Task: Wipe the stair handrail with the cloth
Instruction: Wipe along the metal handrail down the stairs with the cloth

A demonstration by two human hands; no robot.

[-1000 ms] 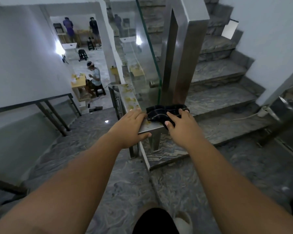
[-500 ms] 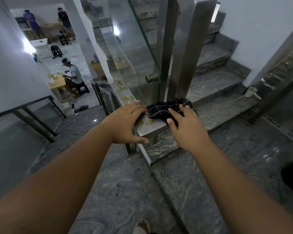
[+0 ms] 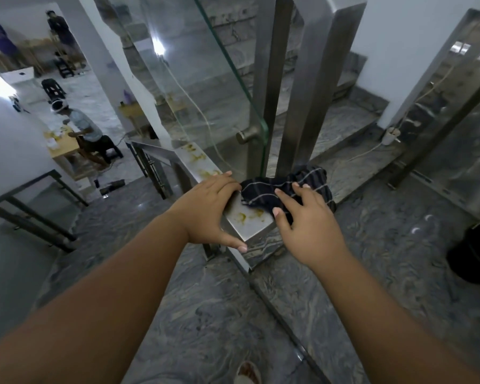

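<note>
A flat steel handrail (image 3: 250,227) runs away from me down the stairs, its top smeared with yellow stains. A dark blue cloth (image 3: 286,185) with thin pale stripes lies bunched on the rail's near end, against two upright steel posts. My left hand (image 3: 205,210) wraps over the rail's left edge beside the cloth, thumb on the near face. My right hand (image 3: 305,217) rests on the cloth's near right part, fingers spread and pressing on the fabric.
A glass panel (image 3: 205,87) rises along the rail. Marble steps climb at the right, with a white cord and plug (image 3: 390,135) on one. A black bucket (image 3: 474,252) stands at the far right. People sit and stand in the room below (image 3: 81,128).
The view has drawn closer and tilted down. My right hand has spread its fingers further onto the cloth. My left hand keeps its hold on the rail.
</note>
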